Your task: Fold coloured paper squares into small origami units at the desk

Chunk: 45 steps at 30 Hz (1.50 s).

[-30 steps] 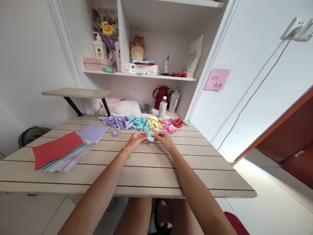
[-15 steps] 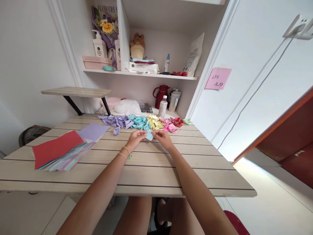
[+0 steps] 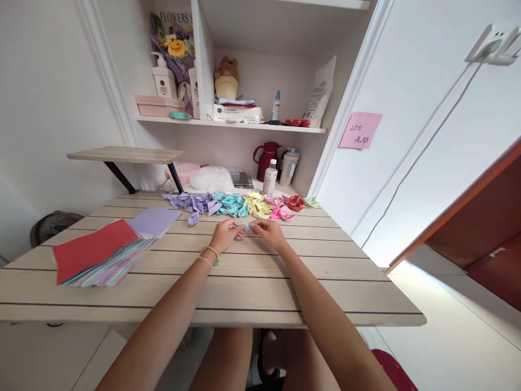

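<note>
Between my hands is a small piece of light blue folded paper point(image 3: 244, 225), seen almost edge-on, so its folds are hard to make out. My left hand point(image 3: 226, 235) pinches its left side, and my right hand point(image 3: 268, 232) grips the right side with thumb and finger. Just beyond lies a row of folded paper pieces: purple ones point(image 3: 197, 203), blue ones point(image 3: 231, 205), yellow ones point(image 3: 256, 205), pink ones point(image 3: 281, 208), a red one point(image 3: 295, 203) and a pale green one point(image 3: 311, 201). A single purple piece point(image 3: 193, 219) sits a little nearer.
A fanned stack of coloured paper point(image 3: 95, 250), red on top, lies on the left of the wooden table point(image 3: 345, 293), beside purple sheets point(image 3: 157, 220). Behind the row stand a clear bottle point(image 3: 269, 178), a dark red jug point(image 3: 267, 161) and a tumbler point(image 3: 289, 166). A small raised shelf point(image 3: 126, 155) overhangs the back left.
The light blue paper was face-up with its flat side showing; now it is tilted to a thin edge. Both hands stay in nearly the same place, still holding it.
</note>
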Motion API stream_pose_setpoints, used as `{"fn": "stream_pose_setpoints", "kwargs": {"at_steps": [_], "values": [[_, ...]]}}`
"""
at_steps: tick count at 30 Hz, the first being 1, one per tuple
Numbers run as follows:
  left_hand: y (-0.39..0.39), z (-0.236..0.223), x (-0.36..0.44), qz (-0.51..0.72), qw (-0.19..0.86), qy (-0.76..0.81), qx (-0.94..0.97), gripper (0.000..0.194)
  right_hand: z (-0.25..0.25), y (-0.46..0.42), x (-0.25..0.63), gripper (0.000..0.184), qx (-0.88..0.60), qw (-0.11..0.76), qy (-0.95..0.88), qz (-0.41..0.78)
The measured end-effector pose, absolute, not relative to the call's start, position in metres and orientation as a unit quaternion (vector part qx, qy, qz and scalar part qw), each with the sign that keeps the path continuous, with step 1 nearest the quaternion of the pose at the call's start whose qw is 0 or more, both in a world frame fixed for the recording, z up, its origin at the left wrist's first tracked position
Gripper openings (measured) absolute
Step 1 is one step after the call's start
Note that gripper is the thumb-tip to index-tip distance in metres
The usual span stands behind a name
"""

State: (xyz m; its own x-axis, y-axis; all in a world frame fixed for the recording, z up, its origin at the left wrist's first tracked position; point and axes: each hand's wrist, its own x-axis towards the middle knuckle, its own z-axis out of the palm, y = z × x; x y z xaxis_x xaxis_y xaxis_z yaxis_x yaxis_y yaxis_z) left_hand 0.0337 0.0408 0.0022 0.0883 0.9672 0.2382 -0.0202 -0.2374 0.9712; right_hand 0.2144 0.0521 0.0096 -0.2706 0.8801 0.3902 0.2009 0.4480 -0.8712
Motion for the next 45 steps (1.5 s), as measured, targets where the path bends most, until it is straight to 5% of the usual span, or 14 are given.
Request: {"fn": "stream_pose_setpoints", "kwargs": {"at_steps": [7, 20, 26, 33, 40, 45], "values": [[0.043, -0.001, 0.037, 0.53, 0.494, 0.392, 0.567, 0.041, 0.01, 0.049, 0.211, 0.032, -0.375, 0.467, -0.694, 0.398], [0.033, 0.006, 0.038, 0.484, 0.277, 0.422, 0.715, 0.025, 0.012, 0.043, 0.211, 0.027, -0.409, 0.374, -0.794, 0.25], [0.037, 0.002, 0.04, 0.542, 0.375, 0.408, 0.631, 0.039, 0.008, 0.046, 0.207, 0.025, -0.391, 0.433, -0.745, 0.323], [0.038, 0.006, 0.039, 0.553, 0.544, 0.357, 0.522, 0.031, 0.004, 0.052, 0.207, 0.021, -0.388, 0.481, -0.71, 0.339], [0.041, 0.001, 0.038, 0.572, 0.487, 0.405, 0.521, 0.033, 0.006, 0.048, 0.205, 0.023, -0.328, 0.472, -0.736, 0.358], [0.04, 0.001, 0.034, 0.54, 0.371, 0.432, 0.62, 0.023, 0.014, 0.045, 0.21, 0.024, -0.358, 0.497, -0.75, 0.251]]}}
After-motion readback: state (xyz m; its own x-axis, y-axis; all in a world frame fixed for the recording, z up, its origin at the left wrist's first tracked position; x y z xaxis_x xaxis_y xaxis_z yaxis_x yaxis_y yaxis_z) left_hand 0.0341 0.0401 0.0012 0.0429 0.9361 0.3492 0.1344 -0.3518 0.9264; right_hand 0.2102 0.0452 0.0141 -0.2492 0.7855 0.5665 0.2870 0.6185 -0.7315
